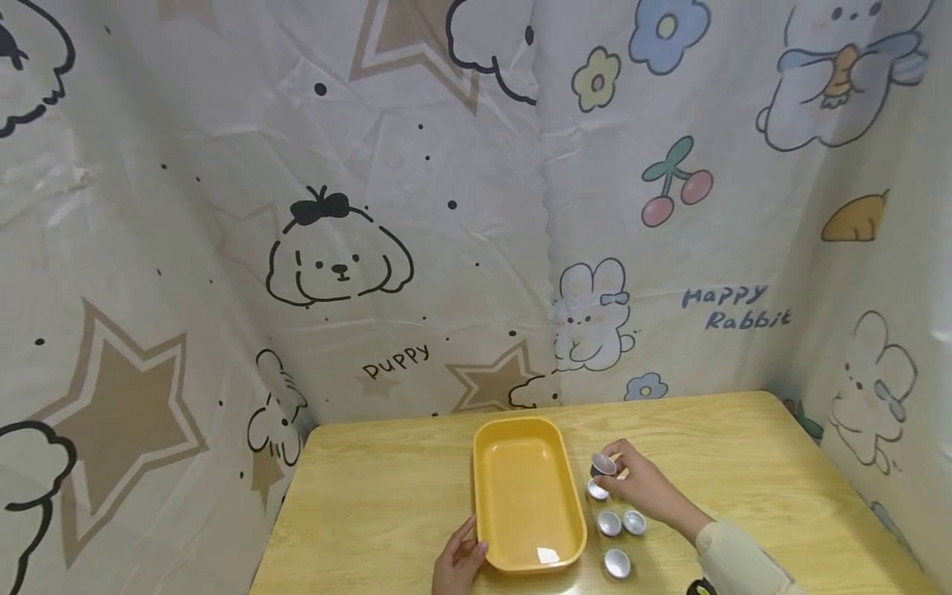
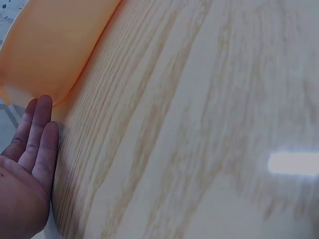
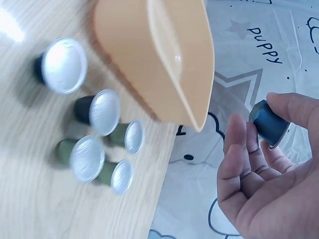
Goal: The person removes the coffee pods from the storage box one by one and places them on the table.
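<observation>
My right hand (image 1: 645, 483) pinches a dark blue coffee capsule (image 3: 270, 123) between thumb and fingers, raised over the table to the right of the tray. Below it, silver-lidded coffee capsules stand lid up, among them a green one (image 3: 82, 158) and a dark one (image 3: 99, 112). The nearest capsule (image 1: 617, 564) sits apart from the others. At the near left corner of the yellow tray (image 1: 485, 496), my left hand (image 1: 457, 560) rests with its fingers straight along the outer wall. Its thumb lies at the rim in the head view.
The light wood table (image 1: 372, 496) carries the tray near its middle. A printed cloth (image 1: 476, 248) with puppies and rabbits hangs behind the table and at both sides. A small black and yellow thing (image 1: 701, 587) shows at the bottom edge beside the right sleeve.
</observation>
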### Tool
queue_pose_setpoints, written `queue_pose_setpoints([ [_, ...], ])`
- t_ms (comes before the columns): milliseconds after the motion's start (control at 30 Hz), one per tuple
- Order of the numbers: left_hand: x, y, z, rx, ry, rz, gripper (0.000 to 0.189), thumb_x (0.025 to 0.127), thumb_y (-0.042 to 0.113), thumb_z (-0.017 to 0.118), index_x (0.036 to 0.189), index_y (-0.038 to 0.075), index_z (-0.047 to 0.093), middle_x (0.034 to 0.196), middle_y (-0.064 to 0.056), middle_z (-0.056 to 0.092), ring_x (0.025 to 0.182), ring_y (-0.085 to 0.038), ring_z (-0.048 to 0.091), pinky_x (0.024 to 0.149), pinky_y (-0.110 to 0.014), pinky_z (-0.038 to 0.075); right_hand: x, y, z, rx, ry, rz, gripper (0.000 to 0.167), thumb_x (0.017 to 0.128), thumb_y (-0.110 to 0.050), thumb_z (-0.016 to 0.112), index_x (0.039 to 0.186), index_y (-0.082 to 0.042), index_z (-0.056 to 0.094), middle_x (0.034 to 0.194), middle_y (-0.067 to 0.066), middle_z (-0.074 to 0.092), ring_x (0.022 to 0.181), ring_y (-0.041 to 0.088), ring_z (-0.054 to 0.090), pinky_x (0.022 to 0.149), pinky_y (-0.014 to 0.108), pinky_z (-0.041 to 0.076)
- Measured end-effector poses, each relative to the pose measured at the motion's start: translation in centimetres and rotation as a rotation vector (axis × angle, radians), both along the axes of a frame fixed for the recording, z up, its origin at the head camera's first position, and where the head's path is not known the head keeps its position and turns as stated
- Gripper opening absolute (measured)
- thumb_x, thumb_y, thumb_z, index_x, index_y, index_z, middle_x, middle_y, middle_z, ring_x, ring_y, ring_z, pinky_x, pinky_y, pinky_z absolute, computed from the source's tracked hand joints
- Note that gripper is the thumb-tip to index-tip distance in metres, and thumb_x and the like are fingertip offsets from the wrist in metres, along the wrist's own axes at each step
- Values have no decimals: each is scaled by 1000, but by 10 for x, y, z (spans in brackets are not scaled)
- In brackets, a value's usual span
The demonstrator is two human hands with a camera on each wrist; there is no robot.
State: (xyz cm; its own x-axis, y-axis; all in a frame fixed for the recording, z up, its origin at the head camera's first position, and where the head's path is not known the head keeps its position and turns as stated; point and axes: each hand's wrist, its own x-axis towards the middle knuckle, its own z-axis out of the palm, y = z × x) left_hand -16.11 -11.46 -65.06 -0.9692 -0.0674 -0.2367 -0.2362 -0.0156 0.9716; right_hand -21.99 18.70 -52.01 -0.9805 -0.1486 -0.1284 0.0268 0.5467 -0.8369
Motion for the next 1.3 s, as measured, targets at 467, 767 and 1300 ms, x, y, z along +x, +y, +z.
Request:
queue_pose_setpoints([
  [467,0,-2,-7,-17,-5,-14,62,87,24,73,139,3,48,100,-6,69,83,-9,64,71,-22,51,30,26,-17,65,26,34,42,80,-11,75,111,0,49,81,5,52,62,10,46,53,22,40],
  [767,-1,-1,-8,-1,-22,-8,64,85,28,74,140,7,49,101,-3,68,85,-9,64,73,-22,52,43,35,-33,90,18,18,42,79,-8,74,113,-2,49,83,4,52,60,9,42,53,22,37],
  [1300,-1,0,-5,-1,-17,-11,61,88,22,71,142,5,46,97,-1,69,81,-6,64,74,-19,52,57,37,-61,156,-27,-117,39,78,-3,74,108,-3,50,83,5,57,69,14,51,60,25,44],
])
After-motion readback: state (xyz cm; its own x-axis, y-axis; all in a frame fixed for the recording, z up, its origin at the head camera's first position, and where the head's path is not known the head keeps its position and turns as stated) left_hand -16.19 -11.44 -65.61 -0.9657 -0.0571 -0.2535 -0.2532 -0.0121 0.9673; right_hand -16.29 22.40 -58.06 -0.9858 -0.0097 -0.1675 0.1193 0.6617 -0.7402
